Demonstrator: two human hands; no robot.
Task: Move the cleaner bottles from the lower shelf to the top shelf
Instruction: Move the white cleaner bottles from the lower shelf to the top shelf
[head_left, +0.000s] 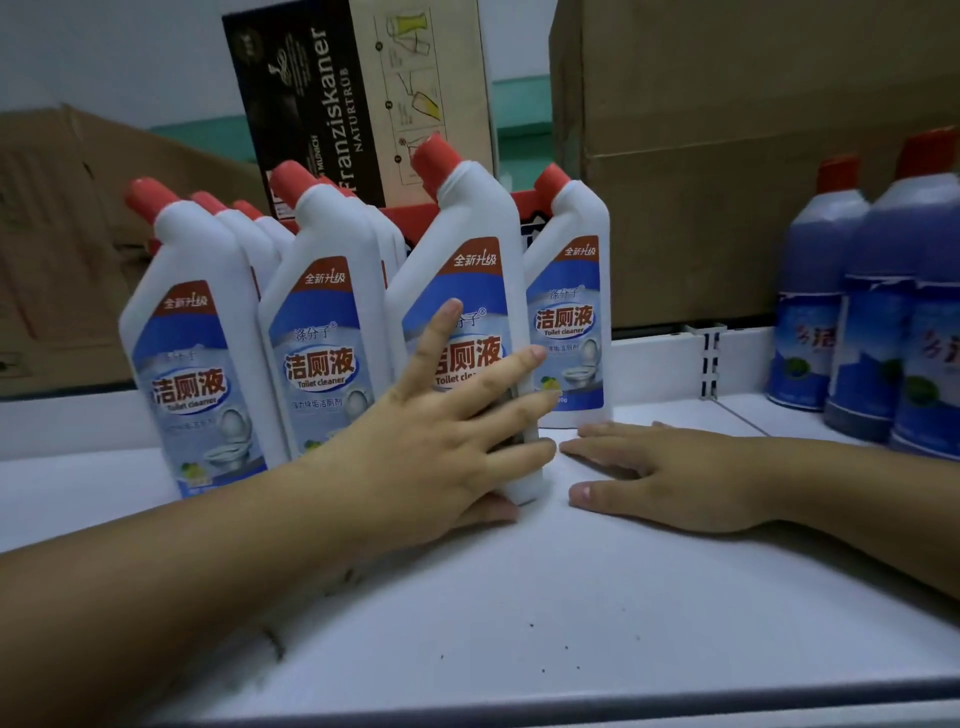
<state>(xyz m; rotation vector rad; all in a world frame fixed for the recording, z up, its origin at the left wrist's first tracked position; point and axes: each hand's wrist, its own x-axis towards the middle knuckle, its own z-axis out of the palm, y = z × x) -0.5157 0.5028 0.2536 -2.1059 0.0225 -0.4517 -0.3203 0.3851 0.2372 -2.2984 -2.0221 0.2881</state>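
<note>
One view only, the head camera, looking down onto a white shelf (571, 597) where a cluster of white toilet cleaner bottles with red caps stands toward the back left. The front bottle (462, 270) stands upright with its long axis vertical and its angled neck leaning left, nearest the middle of the shelf; another toilet cleaner bottle (571, 312) stands just behind and to its right, and two more (327, 322) (192, 353) line up toward the left edge, with further red caps behind them.

The left hand (447, 441) lies flat against the front bottle's label, fingers spread wide across it and the thumb tucked low at the base, so it presses and wraps loosely rather than clenching. The right hand (670, 478) rests open, palm down, on the bare shelf just right of that bottle's base, fingertips nearly meeting the left hand's; it holds nothing. The left hand is plainly the closer one, already in contact, and the bottle looks placed or being nudged into line.

Dark purple bottles (872, 312) stand at the right edge. Cardboard boxes (727, 156) and a Franziskaner carton (332, 104) rise behind the back edge.
</note>
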